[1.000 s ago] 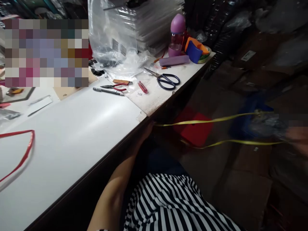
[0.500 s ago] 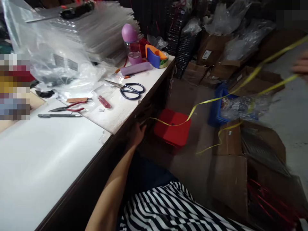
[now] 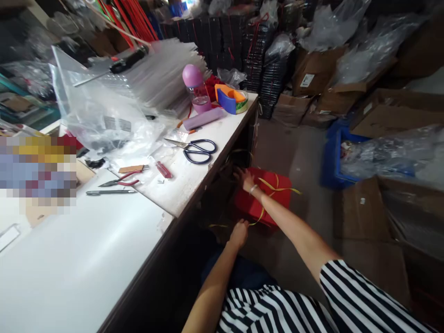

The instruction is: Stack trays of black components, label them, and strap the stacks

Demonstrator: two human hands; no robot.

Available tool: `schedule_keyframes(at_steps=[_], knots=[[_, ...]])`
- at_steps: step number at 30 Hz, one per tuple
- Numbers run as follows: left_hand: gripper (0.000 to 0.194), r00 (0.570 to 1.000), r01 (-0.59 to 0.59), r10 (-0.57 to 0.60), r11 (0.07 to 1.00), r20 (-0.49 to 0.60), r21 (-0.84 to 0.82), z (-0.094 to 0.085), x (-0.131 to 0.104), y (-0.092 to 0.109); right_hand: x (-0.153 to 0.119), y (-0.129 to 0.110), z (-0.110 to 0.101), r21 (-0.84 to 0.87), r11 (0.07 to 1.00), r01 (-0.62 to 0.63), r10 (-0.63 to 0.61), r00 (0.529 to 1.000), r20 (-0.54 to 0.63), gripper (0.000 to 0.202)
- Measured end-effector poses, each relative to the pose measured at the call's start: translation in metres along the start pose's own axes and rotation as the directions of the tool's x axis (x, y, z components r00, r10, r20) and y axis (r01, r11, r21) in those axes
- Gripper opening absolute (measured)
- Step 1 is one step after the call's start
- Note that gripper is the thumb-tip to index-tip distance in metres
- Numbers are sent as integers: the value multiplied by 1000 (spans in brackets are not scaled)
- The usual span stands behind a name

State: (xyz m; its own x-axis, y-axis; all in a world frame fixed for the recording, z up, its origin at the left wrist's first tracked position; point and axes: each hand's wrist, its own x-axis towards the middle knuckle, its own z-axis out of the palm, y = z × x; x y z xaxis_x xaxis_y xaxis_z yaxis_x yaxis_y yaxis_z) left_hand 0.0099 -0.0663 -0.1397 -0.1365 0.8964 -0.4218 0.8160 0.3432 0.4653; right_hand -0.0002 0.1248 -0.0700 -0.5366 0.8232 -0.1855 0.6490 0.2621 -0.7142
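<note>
Reaching under the edge of the white tabletop (image 3: 104, 259), both hands work a thin, glossy yellow ribbon (image 3: 274, 185) that lies looped over a red box (image 3: 267, 201) on the floor. The left hand (image 3: 239, 232) seems pinched on the ribbon's near end, though its grip is hard to read; the right hand (image 3: 245, 178) spreads open-fingered toward the shadowed shelf. Judging by this, gathering the slack is in hand, and the next move calls for a firm pinch on slippery, flat tape.

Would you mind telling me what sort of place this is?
Probably a small packing or craft workshop: a worktable with scissors and a tape dispenser, clear bags, and cardboard boxes on the floor.
</note>
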Motion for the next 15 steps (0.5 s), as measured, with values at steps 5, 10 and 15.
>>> schedule_keyframes(at_steps=[5, 10, 15], knots=[[31, 999, -30, 34, 995, 38, -100, 5, 9, -4, -39, 105, -20, -244, 967, -81, 30, 978, -206, 50], [27, 998, -33, 44, 970, 40, -242, 10, 19, 7, -65, 181, -55, -361, 930, -68, 7, 986, -168, 33], [19, 995, 89, -58, 892, 83, -444, 19, 28, 2, -84, 183, -46, -318, 947, 50, -93, 988, -123, 21]])
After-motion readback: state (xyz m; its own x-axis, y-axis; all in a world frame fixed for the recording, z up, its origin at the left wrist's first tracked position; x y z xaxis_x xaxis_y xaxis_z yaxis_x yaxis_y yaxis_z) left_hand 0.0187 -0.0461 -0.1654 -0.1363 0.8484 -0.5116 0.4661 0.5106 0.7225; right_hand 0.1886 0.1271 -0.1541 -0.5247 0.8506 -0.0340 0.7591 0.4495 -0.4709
